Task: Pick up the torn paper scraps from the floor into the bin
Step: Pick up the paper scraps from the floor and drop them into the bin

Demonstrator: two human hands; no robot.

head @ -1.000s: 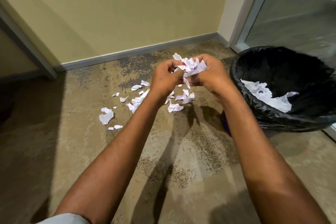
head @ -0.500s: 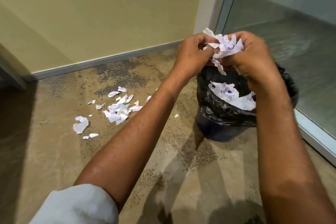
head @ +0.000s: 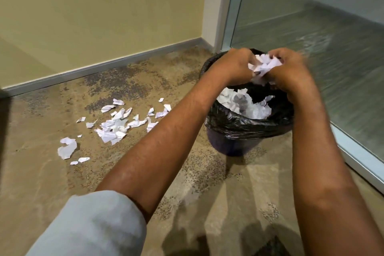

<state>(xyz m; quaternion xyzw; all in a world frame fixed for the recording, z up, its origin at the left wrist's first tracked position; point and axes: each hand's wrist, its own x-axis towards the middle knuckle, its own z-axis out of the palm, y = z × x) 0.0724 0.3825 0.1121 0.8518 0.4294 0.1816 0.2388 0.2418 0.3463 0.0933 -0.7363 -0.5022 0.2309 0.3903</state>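
While the left hand [head: 232,66] and right hand [head: 291,72] clamp a wad [head: 265,65] between them over the bin [head: 245,129], scraps [head: 113,131] litter the floor [head: 41,183] left of it. Light and limp, they seem best bunched and squeezed

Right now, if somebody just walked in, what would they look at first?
First, the left hand and right hand gripping a crumpled wad of paper scraps just above the black-lined bin beside the glass wall. Next, the loose white scraps scattered on the floor to the left of the bin. More torn paper already lies inside the bin.
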